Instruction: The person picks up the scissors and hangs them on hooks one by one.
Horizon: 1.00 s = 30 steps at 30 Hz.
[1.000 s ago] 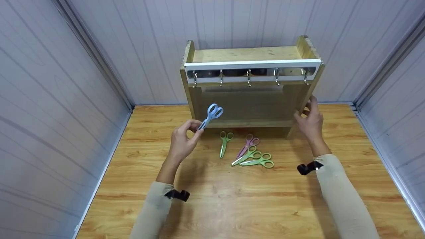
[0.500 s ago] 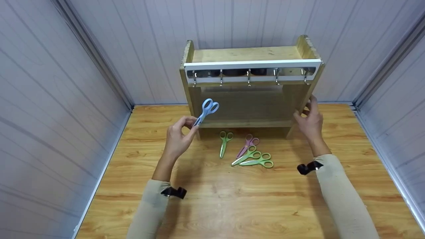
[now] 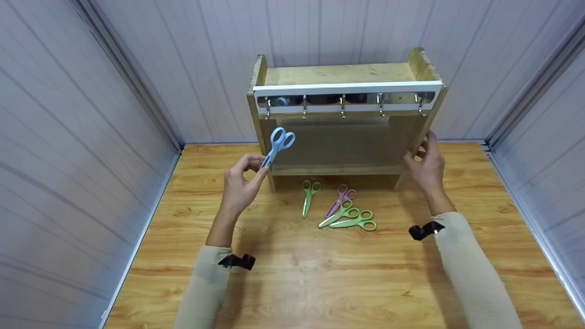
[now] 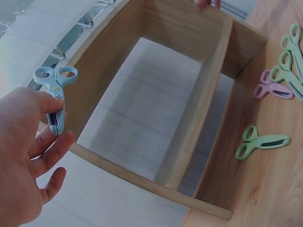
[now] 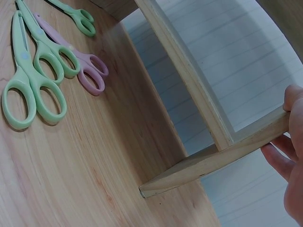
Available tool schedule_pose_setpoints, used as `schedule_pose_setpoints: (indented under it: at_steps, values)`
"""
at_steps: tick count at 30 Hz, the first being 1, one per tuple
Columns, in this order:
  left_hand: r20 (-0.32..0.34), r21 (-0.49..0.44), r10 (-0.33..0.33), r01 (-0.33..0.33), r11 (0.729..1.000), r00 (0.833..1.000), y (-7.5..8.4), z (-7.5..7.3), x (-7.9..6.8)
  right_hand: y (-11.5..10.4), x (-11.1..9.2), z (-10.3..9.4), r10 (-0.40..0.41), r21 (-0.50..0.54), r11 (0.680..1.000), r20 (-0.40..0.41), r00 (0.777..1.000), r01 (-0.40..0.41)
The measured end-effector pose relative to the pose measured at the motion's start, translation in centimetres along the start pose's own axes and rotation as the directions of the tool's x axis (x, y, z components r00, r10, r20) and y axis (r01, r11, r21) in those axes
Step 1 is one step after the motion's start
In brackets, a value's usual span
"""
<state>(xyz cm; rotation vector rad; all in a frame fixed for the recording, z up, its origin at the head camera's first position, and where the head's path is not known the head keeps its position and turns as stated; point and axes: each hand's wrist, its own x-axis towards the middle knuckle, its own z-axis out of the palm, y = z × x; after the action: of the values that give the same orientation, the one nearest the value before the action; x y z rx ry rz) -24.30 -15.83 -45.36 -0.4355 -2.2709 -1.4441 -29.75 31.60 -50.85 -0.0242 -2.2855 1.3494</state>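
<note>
Left hand (image 3: 240,187), fingers pinching blue scissors (image 3: 275,148) before rack (image 3: 336,171); right hand (image 3: 427,169), fingers gripping its right side; green scissors (image 3: 309,199), pink scissors (image 3: 339,202) toward far edge of bench (image 3: 329,283)

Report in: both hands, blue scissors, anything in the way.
Left hand pinches blue scissors by blade end, handles up. Right hand grips side of wooden rack. Three green scissors, one pink scissors on wooden surface; nothing visibly blocks blue scissors.

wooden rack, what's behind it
A pale panelled wall stands behind the wooden rack, visible above its top and, in both wrist views, through its openings. Whatever lies directly behind the rack's solid parts is covered.
</note>
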Motion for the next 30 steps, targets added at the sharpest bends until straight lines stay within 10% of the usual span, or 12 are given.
schedule_pose_setpoints:
  at_steps: [30]
  values:
    - [-0.038, -0.061, -0.037, 0.034, 0.998, 0.999, 0.3, -0.4, 1.5, 0.2, 0.0, -0.1, -0.001, -0.003, 1.0, 0.009, 1.0, 0.001]
